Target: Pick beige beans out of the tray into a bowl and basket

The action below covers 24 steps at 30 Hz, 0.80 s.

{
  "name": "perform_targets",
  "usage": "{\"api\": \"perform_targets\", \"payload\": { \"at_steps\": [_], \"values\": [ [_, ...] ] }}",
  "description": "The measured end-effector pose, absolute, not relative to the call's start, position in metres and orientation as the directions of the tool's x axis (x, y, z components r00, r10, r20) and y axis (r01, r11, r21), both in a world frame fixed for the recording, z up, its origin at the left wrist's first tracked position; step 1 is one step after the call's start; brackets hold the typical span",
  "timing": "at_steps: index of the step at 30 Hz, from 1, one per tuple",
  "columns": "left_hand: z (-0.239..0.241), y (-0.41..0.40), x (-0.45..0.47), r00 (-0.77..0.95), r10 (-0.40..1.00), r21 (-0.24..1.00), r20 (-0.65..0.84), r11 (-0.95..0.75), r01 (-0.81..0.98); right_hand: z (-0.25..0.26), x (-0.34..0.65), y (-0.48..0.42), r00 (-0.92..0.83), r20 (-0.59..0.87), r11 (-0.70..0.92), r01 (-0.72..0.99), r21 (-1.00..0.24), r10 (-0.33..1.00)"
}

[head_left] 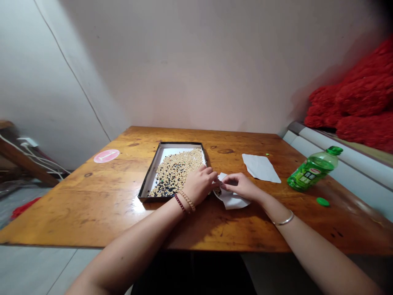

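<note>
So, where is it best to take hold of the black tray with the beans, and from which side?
Take the black tray by its raised left and right walls, coming in from both sides. The rim gives an edge to pinch, and the left wall is free, while the left hand covers the near right corner. Keep it level: the loose beans lie spread across it.

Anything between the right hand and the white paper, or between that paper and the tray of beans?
Nothing separates the right hand from the folded white paper; it touches the paper. The left hand lies over the near right corner of the black tray, between the paper and the beans.
</note>
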<state>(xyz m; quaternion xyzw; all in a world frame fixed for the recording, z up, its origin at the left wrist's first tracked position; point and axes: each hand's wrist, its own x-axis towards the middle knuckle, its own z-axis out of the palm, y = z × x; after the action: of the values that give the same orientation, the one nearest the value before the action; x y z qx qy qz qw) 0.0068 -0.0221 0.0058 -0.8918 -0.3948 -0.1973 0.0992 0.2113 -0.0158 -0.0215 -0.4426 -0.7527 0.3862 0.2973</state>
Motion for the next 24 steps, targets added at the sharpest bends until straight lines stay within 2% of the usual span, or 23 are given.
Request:
{"api": "perform_targets", "payload": {
  "at_steps": [5, 7, 9, 15, 21, 24],
  "values": [
    [0.007, -0.004, -0.016, 0.313, 0.903, -0.010, 0.293, -0.325, 0.946, -0.024, 0.211, -0.016, -0.412, 0.101, 0.298, 0.449, -0.842, 0.906],
    [0.005, 0.004, -0.025, 0.231, 0.949, -0.020, 0.216, -0.232, 0.972, -0.025, 0.212, -0.016, -0.421, 0.103, 0.307, 0.453, -0.837, 0.901],
    [0.003, 0.010, -0.030, 0.223, 0.958, -0.003, 0.179, -0.226, 0.974, -0.024, 0.211, -0.016, -0.433, 0.123, 0.333, 0.451, -0.828, 0.893],
    [0.002, 0.013, -0.027, 0.337, 0.932, 0.069, 0.137, -0.348, 0.935, -0.024, 0.209, -0.017, -0.436, 0.206, 0.410, 0.447, -0.795, 0.876],
    [-0.001, 0.010, -0.026, 0.343, 0.931, 0.103, 0.122, -0.355, 0.929, -0.029, 0.209, -0.015, -0.316, 0.176, 0.316, 0.473, -0.822, 0.932],
    [-0.003, 0.011, -0.026, 0.358, 0.925, 0.097, 0.131, -0.371, 0.924, -0.029, 0.209, -0.015, -0.311, 0.178, 0.311, 0.456, -0.834, 0.933]
  ]
}}
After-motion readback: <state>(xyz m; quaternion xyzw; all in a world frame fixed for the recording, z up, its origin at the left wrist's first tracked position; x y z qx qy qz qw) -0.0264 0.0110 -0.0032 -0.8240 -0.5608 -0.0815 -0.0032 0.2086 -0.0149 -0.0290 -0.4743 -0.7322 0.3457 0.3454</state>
